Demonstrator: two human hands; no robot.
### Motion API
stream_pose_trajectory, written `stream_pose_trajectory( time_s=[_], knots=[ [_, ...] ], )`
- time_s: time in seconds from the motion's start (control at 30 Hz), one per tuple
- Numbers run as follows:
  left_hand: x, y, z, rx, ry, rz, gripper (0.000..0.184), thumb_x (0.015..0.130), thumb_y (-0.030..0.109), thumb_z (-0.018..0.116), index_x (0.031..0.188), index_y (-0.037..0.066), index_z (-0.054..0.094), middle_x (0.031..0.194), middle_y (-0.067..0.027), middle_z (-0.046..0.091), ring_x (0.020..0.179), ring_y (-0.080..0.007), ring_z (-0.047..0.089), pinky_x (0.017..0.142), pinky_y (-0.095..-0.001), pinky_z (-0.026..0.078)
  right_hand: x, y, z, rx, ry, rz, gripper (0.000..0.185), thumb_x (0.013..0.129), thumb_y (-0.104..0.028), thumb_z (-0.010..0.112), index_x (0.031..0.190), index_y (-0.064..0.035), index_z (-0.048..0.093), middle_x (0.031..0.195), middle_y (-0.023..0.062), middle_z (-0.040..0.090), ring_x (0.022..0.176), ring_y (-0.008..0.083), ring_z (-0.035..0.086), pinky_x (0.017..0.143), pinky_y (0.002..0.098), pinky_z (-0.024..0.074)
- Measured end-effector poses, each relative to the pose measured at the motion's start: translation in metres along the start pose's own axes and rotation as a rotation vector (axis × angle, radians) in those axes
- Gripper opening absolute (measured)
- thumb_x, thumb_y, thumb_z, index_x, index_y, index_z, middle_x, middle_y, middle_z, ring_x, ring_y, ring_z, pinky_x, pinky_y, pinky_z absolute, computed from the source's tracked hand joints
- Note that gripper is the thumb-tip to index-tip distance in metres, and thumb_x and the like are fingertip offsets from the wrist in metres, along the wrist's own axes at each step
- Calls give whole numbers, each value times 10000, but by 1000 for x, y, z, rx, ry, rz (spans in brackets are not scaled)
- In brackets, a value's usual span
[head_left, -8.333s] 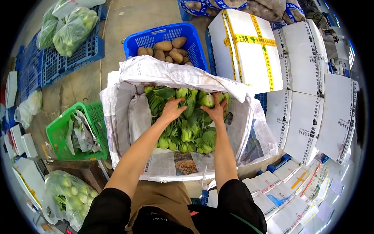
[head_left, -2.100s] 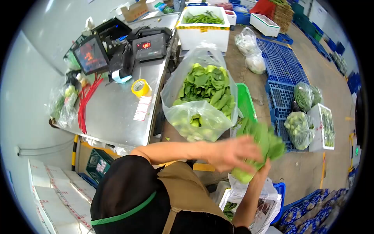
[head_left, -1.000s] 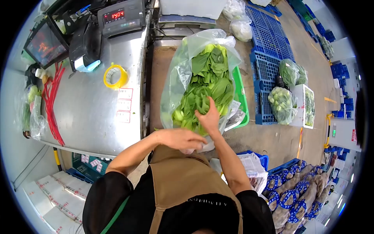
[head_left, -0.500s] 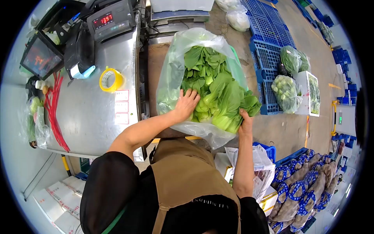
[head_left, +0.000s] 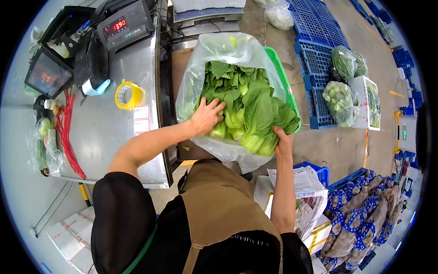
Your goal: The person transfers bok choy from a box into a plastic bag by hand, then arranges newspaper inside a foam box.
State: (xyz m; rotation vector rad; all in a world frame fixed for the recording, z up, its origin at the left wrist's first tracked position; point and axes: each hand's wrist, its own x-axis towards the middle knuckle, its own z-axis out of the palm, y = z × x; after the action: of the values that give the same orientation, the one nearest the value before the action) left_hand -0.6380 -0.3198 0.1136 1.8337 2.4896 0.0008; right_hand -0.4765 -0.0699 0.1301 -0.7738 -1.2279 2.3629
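Observation:
A heap of green bok choy (head_left: 258,112) fills an open clear plastic bag (head_left: 189,86), which lies in a green crate (head_left: 284,77) in front of me. My left hand (head_left: 208,117) rests on the left part of the heap with its fingers spread over the stalks and leaves. At the heap's right edge, my right hand (head_left: 283,140) grips bok choy, its thumb on top and its other fingers mostly hidden. The bag's near edge hangs loose toward my apron.
Left is a steel table (head_left: 114,150) with yellow tape (head_left: 128,95), red ties (head_left: 66,137) and a scale display (head_left: 119,25). Blue pallets (head_left: 315,59) lie on the floor right, near bagged vegetables (head_left: 340,104). Filled sacks (head_left: 360,219) and a blue basket (head_left: 321,172) stand lower right.
Both hands and the heap have shifted slightly left in view. The bag's right side has drawn inward, showing more of the green crate. The scale's red number has changed.

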Motion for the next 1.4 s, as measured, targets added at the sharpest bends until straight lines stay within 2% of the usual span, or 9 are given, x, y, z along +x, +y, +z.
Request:
stream_pose_trajectory(
  time_s=[0.17, 0.47, 0.63, 0.77, 0.87, 0.9, 1.1, 1.2, 1.4],
  knots=[
    [10, -3, -16, 137, -129, 79, 446, 711, 173, 660, 1152, 196, 603, 1299, -135, 446, 1224, -328, 383, 889, -526, 375, 2, 2, -7, -14, 3, -21, 572, 722, 48, 657, 1257, -17, 468, 1160, 97, 578, 1037, 238, 582, 910, 367, 488],
    [-9, -9, -12, 56, 49, 463, 457, 733, 183, 635, 1185, 187, 565, 1254, -239, 498, 1130, -381, 499, 895, -520, 415, 0, -2, -6, 21, 0, 6, 556, 706, 52, 668, 1229, -8, 489, 1128, 88, 596, 1010, 221, 593, 886, 347, 491],
    [-15, 27, -6, 43, 52, 330, 285, 777, 190, 583, 1051, 137, 644, 1261, -246, 506, 1136, -380, 514, 921, -505, 421, -4, -9, 1, -20, -34, 51, 553, 704, 51, 657, 1228, -3, 487, 1120, 87, 591, 1003, 218, 590, 883, 341, 488],
    [-27, 34, -10, -5, 111, 431, 279, 786, 238, 611, 1047, 145, 647, 1192, -215, 553, 1125, -368, 516, 898, -505, 408, -3, -18, 8, -61, -67, 62, 553, 701, 47, 658, 1225, -4, 489, 1118, 83, 590, 998, 213, 590, 877, 338, 488],
    [-14, 33, -13, -264, -20, 284, 350, 752, 254, 644, 1083, 146, 620, 1208, -173, 553, 1158, -320, 509, 910, -507, 382, -1, -16, 11, -60, -61, 42, 550, 701, 45, 655, 1224, -5, 489, 1115, 84, 589, 996, 211, 589, 875, 338, 488],
    [-6, 36, -8, -348, 69, 181, 408, 732, 241, 658, 1121, 138, 588, 1185, -123, 552, 1118, -282, 523, 876, -508, 375, -1, -16, 11, -59, -58, 39, 550, 701, 46, 654, 1223, -5, 489, 1116, 84, 589, 996, 212, 589, 874, 338, 489],
    [47, 10, 12, -130, -23, -192, 464, 746, 128, 625, 1206, 138, 564, 1190, -98, 501, 933, -267, 566, 748, -443, 435, -3, -22, 12, -51, -9, 38, 562, 698, 62, 637, 1232, -11, 480, 1121, 88, 580, 1000, 219, 587, 877, 346, 492],
    [51, 6, 17, -61, -49, -184, 394, 741, 105, 613, 1133, 111, 579, 1144, -89, 494, 791, -257, 607, 618, -362, 469, -3, -22, 13, -19, 10, 23, 569, 698, 67, 629, 1239, -15, 473, 1119, 88, 576, 1003, 223, 584, 880, 353, 492],
    [47, -21, 31, -145, -61, 60, 329, 729, 86, 603, 1055, 121, 619, 1000, -98, 514, 635, -255, 618, 516, -365, 474, -4, -19, 4, 0, 14, 35, 583, 701, 63, 625, 1254, -18, 460, 1122, 89, 571, 1014, 227, 576, 884, 353, 491]
  ],
)
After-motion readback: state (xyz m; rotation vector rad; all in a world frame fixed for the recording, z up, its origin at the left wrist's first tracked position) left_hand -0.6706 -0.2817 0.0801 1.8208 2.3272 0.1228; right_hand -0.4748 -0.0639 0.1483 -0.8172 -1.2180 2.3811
